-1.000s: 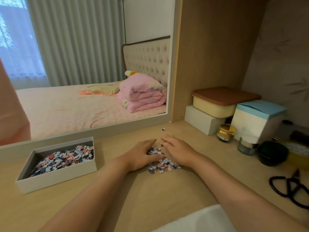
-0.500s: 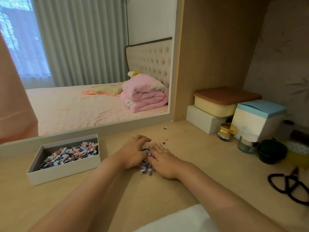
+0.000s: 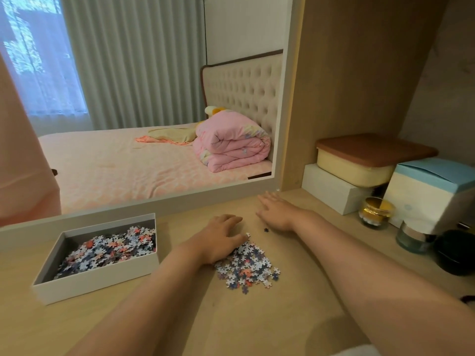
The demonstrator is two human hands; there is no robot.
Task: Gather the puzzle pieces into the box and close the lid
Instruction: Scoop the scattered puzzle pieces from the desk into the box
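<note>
A white open box (image 3: pixel 95 277) sits at the left of the wooden desk, with many small puzzle pieces (image 3: pixel 108 249) inside. A loose heap of puzzle pieces (image 3: pixel 248 268) lies in the middle of the desk. My left hand (image 3: pixel 219 240) rests palm down on the heap's left edge, fingers spread. My right hand (image 3: pixel 276 210) lies flat and stretched out farther back, near the mirror frame. A single dark piece (image 3: pixel 266 229) lies just beside its wrist. No lid is in view.
A large mirror (image 3: pixel 154 111) stands behind the desk. At the right are a stacked white box (image 3: pixel 331 191) with a yellow brown-lidded container (image 3: pixel 359 160), a blue-topped carton (image 3: pixel 431 191), a gold jar (image 3: pixel 375 211), a glass jar (image 3: pixel 411 237) and a black round object (image 3: pixel 455 255).
My right hand has left the heap and reached back toward the mirror frame. My left hand stays on the pile, which both hands had pulled nearer and leftward.
</note>
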